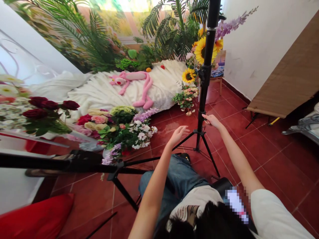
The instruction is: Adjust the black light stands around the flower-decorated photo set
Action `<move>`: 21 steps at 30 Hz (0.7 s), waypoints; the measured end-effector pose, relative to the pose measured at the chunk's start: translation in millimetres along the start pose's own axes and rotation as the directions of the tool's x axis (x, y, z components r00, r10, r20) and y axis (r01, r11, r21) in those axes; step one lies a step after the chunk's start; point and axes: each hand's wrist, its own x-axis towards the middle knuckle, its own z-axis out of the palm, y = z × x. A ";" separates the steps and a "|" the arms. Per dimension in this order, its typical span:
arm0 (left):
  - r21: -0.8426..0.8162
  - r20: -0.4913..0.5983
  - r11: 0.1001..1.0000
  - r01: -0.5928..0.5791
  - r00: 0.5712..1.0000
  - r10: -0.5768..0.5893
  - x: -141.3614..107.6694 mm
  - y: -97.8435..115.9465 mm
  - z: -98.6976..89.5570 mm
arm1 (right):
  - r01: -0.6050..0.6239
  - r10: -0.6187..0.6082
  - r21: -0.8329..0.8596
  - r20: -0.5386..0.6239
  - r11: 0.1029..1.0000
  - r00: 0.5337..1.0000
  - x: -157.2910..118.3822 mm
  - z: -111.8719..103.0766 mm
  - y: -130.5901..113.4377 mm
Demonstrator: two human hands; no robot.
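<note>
A black tripod stand (205,89) rises upright in front of me, its legs spread on the floor. At the lower collar of its pole, my right hand (211,120) has its fingers closed at the side of the stand. The small part under those fingertips is mostly hidden. To the left of the pole, my left hand (178,134) is held in the air above a tripod leg, holding nothing. Its fingers are stretched out and slightly blurred. A second black stand (92,163) lies across the left side, tilted, with its legs reaching toward my knees.
A pink plush toy (136,77) lies on a white fur-like cover (92,94). Artificial flowers (119,124) stand before it, with sunflowers (188,75) behind the pole. A brown board (281,66) leans at right. A red cushion (37,215) is at lower left.
</note>
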 end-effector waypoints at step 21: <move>0.263 -0.807 0.889 0.374 0.591 -0.010 -248.0 -3.8 -262.0 | -0.065 -0.059 -0.273 -0.424 0.960 0.904 34.4 -1.6 6.3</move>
